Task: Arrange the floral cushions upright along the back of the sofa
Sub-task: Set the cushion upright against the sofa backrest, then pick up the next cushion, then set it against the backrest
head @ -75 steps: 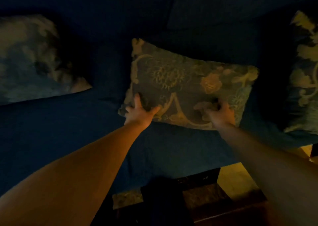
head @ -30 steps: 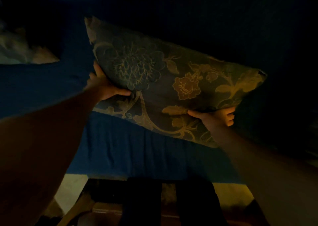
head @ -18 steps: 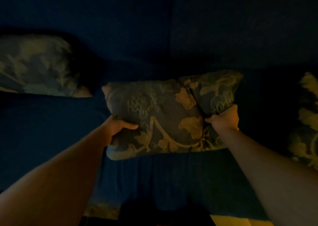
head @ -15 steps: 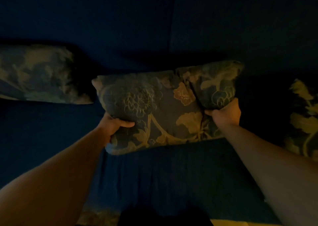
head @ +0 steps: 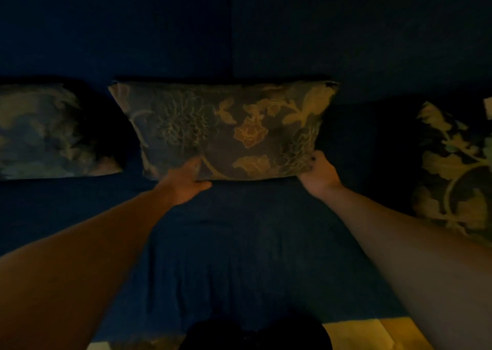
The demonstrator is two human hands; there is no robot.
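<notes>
The scene is dim. A floral cushion (head: 226, 128) stands upright in the middle of the dark blue sofa, its back against the sofa backrest (head: 239, 30). My left hand (head: 186, 182) lies at its bottom edge with the fingers spread against the fabric. My right hand (head: 318, 174) pinches its lower right corner. A second floral cushion (head: 50, 131) leans at the left. At the right edge a third floral cushion (head: 458, 174) is only partly in view.
The blue sofa seat (head: 239, 256) stretches in front of the cushions. A strip of light floor (head: 372, 333) shows at the bottom right, and a dark shape (head: 253, 333) sits at the bottom middle, below the seat's front edge.
I lifted the middle cushion from lying flat on the seat, carried it back and stood it against the backrest. It was creased half a second ago; it now stands flat.
</notes>
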